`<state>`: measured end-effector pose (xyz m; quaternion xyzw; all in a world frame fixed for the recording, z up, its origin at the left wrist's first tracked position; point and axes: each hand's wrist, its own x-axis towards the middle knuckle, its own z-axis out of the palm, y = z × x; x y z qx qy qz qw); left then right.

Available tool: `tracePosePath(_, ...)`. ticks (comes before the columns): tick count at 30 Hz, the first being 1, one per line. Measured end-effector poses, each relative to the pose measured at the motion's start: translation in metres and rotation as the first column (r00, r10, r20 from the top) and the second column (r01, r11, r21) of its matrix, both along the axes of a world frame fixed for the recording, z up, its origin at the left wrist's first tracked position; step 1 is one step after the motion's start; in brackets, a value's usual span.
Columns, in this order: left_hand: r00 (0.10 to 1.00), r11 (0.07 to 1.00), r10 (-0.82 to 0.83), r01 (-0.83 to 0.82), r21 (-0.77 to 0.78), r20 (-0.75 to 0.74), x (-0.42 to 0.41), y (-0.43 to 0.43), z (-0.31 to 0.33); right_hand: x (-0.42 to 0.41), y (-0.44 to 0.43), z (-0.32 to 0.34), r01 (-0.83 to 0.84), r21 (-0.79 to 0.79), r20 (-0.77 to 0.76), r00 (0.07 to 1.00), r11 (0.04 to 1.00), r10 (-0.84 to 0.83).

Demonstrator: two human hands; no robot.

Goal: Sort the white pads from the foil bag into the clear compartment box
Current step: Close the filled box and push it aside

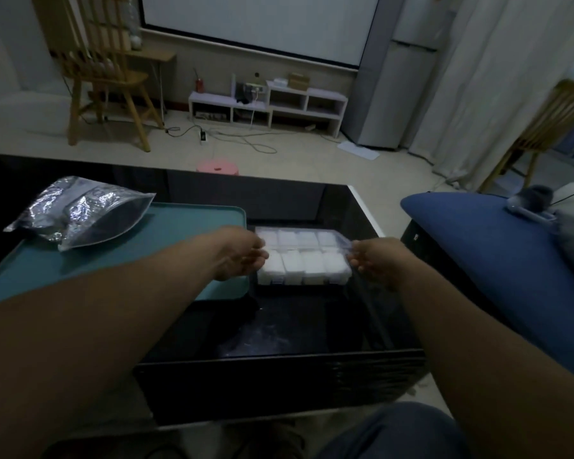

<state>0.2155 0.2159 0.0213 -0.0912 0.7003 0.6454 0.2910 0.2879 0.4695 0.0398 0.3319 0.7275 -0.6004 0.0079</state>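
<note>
Item 1. Foil bag point(80, 210): lies crumpled on its side at the far left of a teal tray point(186, 220), mouth turned toward the box. Well apart from both hands; judged set aside because nothing more is being drawn from it.

Item 2. Left hand point(242, 255): reaches over the tray's right edge to the left end of the box. Fingers curled and closed on the left edge of the lid point(335, 239), as far as the blur allows; judged to steady that end so the lid comes down square.

Item 3. Clear box point(269, 280): sits on the dark table point(312, 326), just beside the tray. White pads point(292, 268) fill every compartment that shows, in two rows. The clear lid is tilted over the far row, not yet flat. Sorting judged complete; closing is the step in hand.

Item 4. Right hand point(375, 260): at the right end of the box, fingertips pinching the lid's right corner, mirroring the left hand. A grip at both ends likely keeps the thin lid from twisting.

Item 5. Blue cushion point(478, 243): right of the table, apart from the work.
</note>
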Motion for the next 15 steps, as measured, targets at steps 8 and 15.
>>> tracePosePath(8,0.884,0.821,-0.302,0.051,-0.569,-0.357,0.009,0.002,-0.029,0.002,0.0,-0.04,-0.085,0.362,0.125,0.991,0.928,0.042)
tracePosePath(15,0.472,0.561,-0.686,-0.141,-0.816,-0.554,0.019,0.013,-0.05,0.007,0.003,-0.057,-0.121,0.53,-0.066,0.981,0.84,0.183)
